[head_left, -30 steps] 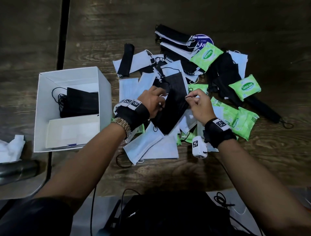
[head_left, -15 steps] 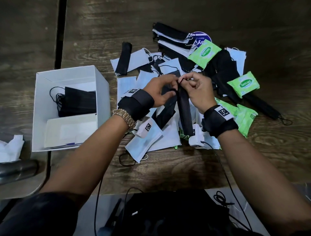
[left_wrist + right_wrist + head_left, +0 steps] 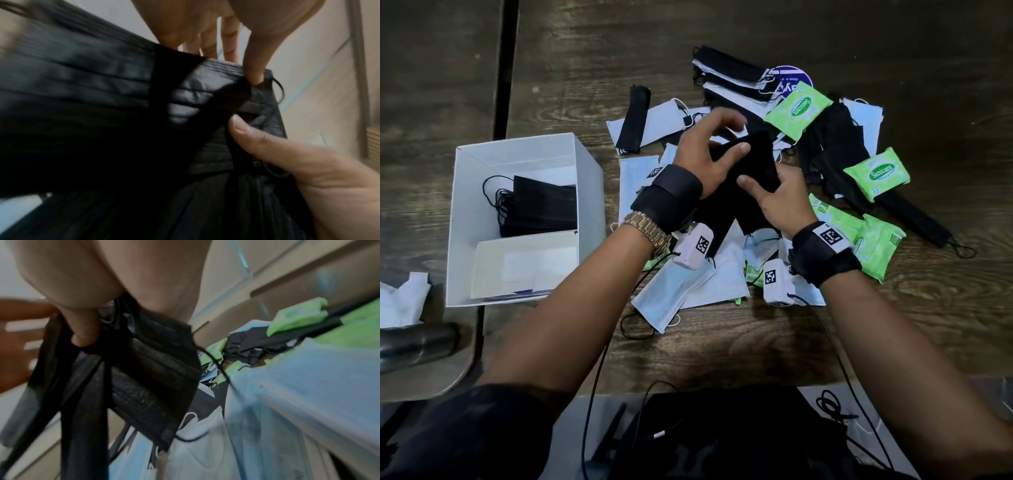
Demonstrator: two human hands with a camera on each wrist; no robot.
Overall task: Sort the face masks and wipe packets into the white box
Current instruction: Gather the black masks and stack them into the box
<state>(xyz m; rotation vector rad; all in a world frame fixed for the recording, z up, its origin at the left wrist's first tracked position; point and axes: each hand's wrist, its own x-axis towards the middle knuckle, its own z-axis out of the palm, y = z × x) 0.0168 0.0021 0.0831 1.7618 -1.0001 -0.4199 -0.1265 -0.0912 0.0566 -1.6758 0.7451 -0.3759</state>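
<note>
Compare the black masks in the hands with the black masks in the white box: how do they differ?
The held masks are up above the pile, in the grip of the left hand and right hand; the boxed masks lie untouched in the white box. The held masks hang crossed and uneven; the boxed masks lie flat in a neat stack. Both groups are black, pleated and have ear loops.
</note>
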